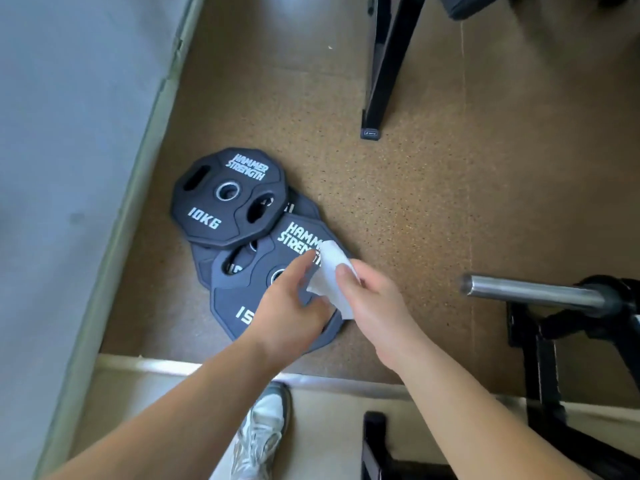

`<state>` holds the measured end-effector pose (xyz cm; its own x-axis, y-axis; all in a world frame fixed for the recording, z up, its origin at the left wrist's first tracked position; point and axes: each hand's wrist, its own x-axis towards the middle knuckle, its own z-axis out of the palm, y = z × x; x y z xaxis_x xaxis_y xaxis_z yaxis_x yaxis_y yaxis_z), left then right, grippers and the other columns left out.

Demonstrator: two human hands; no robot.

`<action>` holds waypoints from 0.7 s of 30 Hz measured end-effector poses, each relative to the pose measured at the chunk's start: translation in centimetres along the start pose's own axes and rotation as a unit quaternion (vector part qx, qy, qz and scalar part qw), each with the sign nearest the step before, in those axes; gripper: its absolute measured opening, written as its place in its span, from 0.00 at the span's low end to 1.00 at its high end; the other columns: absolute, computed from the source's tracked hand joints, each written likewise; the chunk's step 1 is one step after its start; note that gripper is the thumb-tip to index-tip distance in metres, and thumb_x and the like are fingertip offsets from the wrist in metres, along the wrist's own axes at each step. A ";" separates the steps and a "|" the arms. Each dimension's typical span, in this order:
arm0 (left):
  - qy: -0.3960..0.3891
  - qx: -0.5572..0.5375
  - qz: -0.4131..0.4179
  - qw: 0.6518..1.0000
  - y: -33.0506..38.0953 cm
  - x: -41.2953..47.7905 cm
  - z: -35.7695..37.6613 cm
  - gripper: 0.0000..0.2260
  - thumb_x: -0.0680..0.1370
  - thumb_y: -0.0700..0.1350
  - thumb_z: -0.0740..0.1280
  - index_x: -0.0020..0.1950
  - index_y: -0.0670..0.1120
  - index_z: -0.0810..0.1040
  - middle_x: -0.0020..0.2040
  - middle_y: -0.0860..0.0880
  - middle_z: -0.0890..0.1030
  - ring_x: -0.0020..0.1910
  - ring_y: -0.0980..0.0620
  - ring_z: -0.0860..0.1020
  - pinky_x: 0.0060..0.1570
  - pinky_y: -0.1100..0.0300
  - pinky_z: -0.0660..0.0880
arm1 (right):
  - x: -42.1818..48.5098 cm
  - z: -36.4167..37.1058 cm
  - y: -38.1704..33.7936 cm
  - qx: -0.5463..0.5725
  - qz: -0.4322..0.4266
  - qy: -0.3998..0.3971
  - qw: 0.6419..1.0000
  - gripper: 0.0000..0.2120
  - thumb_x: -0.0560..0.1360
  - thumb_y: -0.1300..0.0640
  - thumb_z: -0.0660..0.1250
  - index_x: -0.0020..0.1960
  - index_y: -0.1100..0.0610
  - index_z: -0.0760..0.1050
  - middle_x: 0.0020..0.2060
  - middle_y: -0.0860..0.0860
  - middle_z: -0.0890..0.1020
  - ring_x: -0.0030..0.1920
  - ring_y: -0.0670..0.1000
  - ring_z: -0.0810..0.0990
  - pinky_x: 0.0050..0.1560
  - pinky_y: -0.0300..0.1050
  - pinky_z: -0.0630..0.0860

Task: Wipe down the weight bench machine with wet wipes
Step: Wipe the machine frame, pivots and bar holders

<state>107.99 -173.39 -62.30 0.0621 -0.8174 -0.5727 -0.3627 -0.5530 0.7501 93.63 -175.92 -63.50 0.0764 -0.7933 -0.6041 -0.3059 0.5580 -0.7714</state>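
Both hands, left (291, 306) and right (372, 306), extend forward, fingers pinched together.

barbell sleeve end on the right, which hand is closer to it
Right. The right hand holds the wet wipe just left of the barbell sleeve; the left hand is farther left, over the 15 kg plate.

Three weight plates (231, 197) lie overlapped on the floor (433, 202) at centre-left, beside the wall (69, 133). A frame leg (384, 71) stands upper centre; a bar end (533, 293) juts in at right.
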 end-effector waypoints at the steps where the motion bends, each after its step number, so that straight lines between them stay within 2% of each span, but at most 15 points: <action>1: 0.007 -0.024 -0.008 1.000 0.4 -1.0 -0.6 0.29 0.79 0.42 0.70 0.77 0.58 0.68 0.66 0.61 0.77 0.66 0.60 0.76 0.52 0.78 0.69 | -1.2 0.0 -1.1 0.012 -0.007 -0.004 1.000 0.12 0.81 0.48 0.62 0.51 0.53 0.81 0.42 0.55 0.81 0.41 0.48 0.76 0.44 0.48 0.71; 3: 0.016 -0.091 -0.027 0.995 1.7 -3.3 -1.8 0.27 0.79 0.42 0.72 0.76 0.57 0.70 0.64 0.57 0.79 0.60 0.59 0.80 0.49 0.74 0.74 | -3.5 0.2 -3.2 0.020 -0.013 -0.005 1.000 0.08 0.82 0.54 0.64 0.50 0.52 0.82 0.41 0.54 0.84 0.40 0.51 0.79 0.43 0.49 0.74; 6: 0.044 -0.126 -0.032 0.991 4.5 -6.8 -3.4 0.20 0.79 0.40 0.73 0.69 0.54 0.77 0.54 0.50 0.84 0.47 0.57 0.84 0.42 0.71 0.77 | -7.4 0.2 -6.2 0.009 -0.005 -0.012 1.000 0.12 0.81 0.61 0.64 0.51 0.46 0.82 0.45 0.47 0.87 0.47 0.52 0.85 0.51 0.54 0.81; 9: 0.093 -0.119 -0.046 0.987 7.7 -10.7 -5.5 0.13 0.79 0.37 0.70 0.58 0.54 0.82 0.46 0.48 0.85 0.44 0.45 0.84 0.48 0.51 0.84 | -11.9 -0.3 -9.6 -0.017 -0.009 0.008 1.000 0.15 0.79 0.63 0.65 0.50 0.44 0.82 0.44 0.44 0.86 0.48 0.48 0.84 0.53 0.50 0.80; 11: 0.099 -0.132 -0.041 0.985 10.5 -13.7 -6.9 0.11 0.80 0.36 0.68 0.54 0.50 0.85 0.44 0.49 0.86 0.42 0.45 0.85 0.47 0.45 0.84 | -15.4 -1.1 -12.1 -0.024 -0.001 0.024 0.999 0.16 0.78 0.65 0.64 0.50 0.45 0.83 0.45 0.43 0.86 0.48 0.46 0.83 0.52 0.45 0.79; 13: 0.081 -0.161 -0.043 0.983 14.2 -17.1 -8.4 0.13 0.80 0.32 0.65 0.50 0.45 0.86 0.42 0.47 0.87 0.40 0.46 0.86 0.45 0.49 0.85 | -19.1 -1.9 -14.9 0.019 0.022 0.014 0.999 0.15 0.76 0.64 0.64 0.52 0.48 0.85 0.47 0.46 0.86 0.49 0.48 0.84 0.49 0.44 0.80; 16: 0.020 -0.186 -0.037 0.982 18.8 -21.9 -10.4 0.16 0.77 0.27 0.60 0.47 0.39 0.87 0.43 0.44 0.88 0.45 0.45 0.86 0.49 0.56 0.84 | -24.9 -2.9 -19.1 0.120 0.072 0.032 0.990 0.10 0.77 0.57 0.66 0.47 0.51 0.87 0.47 0.55 0.86 0.46 0.50 0.84 0.39 0.44 0.79; 19: -0.045 -0.238 -0.024 0.970 22.0 -26.3 -11.7 0.14 0.80 0.31 0.60 0.52 0.38 0.86 0.48 0.42 0.87 0.52 0.42 0.85 0.54 0.55 0.83 | -29.5 -4.1 -22.2 0.140 0.057 0.097 0.984 0.10 0.82 0.54 0.67 0.45 0.52 0.86 0.43 0.54 0.86 0.43 0.48 0.83 0.43 0.44 0.78; 21: -0.031 -0.199 0.032 0.979 23.3 -29.2 -12.2 0.09 0.83 0.37 0.65 0.57 0.44 0.85 0.49 0.46 0.87 0.51 0.44 0.85 0.54 0.55 0.82 | -32.1 -4.7 -23.4 0.129 0.036 0.124 0.983 0.05 0.81 0.53 0.70 0.49 0.50 0.84 0.44 0.49 0.87 0.46 0.46 0.84 0.46 0.42 0.79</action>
<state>109.07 -164.39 -24.04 -0.0105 -0.8476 -0.5305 0.0279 -0.5306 0.8472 93.89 -164.66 -25.11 -0.1806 -0.7662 -0.6167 -0.0494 0.6333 -0.7724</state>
